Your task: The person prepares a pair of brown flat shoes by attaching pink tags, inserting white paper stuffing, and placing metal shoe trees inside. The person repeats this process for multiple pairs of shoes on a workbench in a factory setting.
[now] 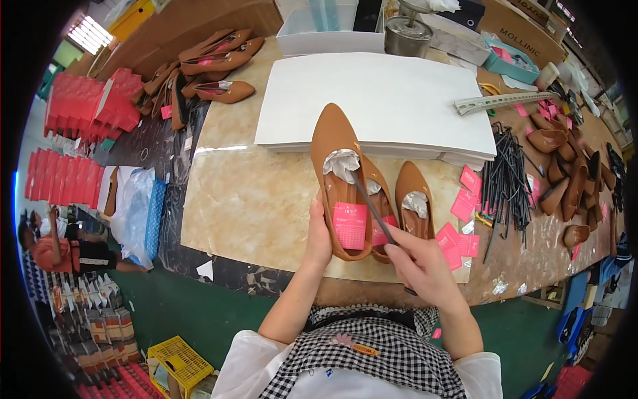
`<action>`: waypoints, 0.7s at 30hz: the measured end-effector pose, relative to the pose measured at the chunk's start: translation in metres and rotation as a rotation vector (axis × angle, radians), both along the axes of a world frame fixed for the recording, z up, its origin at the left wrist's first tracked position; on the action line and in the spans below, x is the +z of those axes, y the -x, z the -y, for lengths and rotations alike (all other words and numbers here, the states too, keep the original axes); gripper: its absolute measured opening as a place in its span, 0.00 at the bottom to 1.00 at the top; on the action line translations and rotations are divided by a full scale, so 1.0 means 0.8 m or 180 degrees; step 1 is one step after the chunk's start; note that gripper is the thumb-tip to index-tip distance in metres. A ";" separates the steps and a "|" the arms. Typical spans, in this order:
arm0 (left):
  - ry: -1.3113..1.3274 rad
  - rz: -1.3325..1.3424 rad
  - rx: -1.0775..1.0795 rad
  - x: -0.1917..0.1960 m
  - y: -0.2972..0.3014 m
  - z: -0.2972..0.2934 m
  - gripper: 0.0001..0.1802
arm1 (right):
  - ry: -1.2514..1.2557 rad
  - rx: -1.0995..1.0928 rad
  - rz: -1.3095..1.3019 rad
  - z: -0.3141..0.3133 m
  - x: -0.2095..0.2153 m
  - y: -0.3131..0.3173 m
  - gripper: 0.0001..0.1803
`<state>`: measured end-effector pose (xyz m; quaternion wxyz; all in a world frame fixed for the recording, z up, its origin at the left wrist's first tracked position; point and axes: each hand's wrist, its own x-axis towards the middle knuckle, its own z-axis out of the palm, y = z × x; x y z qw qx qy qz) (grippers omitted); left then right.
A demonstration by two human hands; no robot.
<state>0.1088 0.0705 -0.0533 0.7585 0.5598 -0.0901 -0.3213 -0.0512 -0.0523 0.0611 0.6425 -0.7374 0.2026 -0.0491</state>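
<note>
My left hand [318,234] is closed round the left side of a tan pointed flat shoe [334,130], held tilted with its toe away from me. White crumpled paper [341,164] fills its toe, and a pink card [350,227] lies on its insole. In my right hand [420,266] is a thin dark stick [373,213], its far end reaching the shoe's opening by the paper. Partly behind the held shoe lies a second tan shoe [376,174]. A third shoe [414,178], also stuffed with paper, rests to the right.
Beyond the shoes lies a stack of white sheets [372,86]. On the right are loose pink cards [464,206], a heap of dark sticks [508,176] and piled tan shoes [565,179]. More shoes [219,66] sit back left, near red boxes [76,106].
</note>
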 end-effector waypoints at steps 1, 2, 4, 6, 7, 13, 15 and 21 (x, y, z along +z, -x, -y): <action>-0.0065 0.0176 0.0058 0.006 0.003 0.002 0.45 | -0.0175 -0.0007 -0.0088 0.002 0.004 -0.009 0.21; -0.0044 0.0266 -0.0047 0.012 0.005 0.001 0.43 | -0.0353 -0.0013 -0.0176 0.005 0.007 -0.018 0.21; 0.0056 0.0432 -0.0090 0.015 0.009 0.001 0.44 | -0.0440 -0.0187 0.0029 0.003 0.003 -0.033 0.20; 0.0117 0.0507 -0.0123 0.015 0.013 0.000 0.44 | -0.0014 -0.0269 0.0107 0.002 -0.003 -0.039 0.18; 0.0129 0.0501 -0.0136 0.015 0.015 -0.003 0.45 | 0.0204 -0.0307 0.0145 0.000 -0.005 -0.041 0.17; -0.0272 0.0191 0.0021 0.015 0.046 -0.012 0.47 | 0.2322 -0.1030 0.1147 -0.031 -0.033 -0.072 0.13; -0.0431 0.0174 0.0095 0.009 0.048 -0.016 0.47 | 0.2540 -0.0911 0.0850 -0.044 -0.054 -0.074 0.15; -0.0233 -0.1136 -0.0103 -0.010 0.015 -0.061 0.42 | 0.1592 -0.0296 0.0539 0.015 -0.035 -0.017 0.17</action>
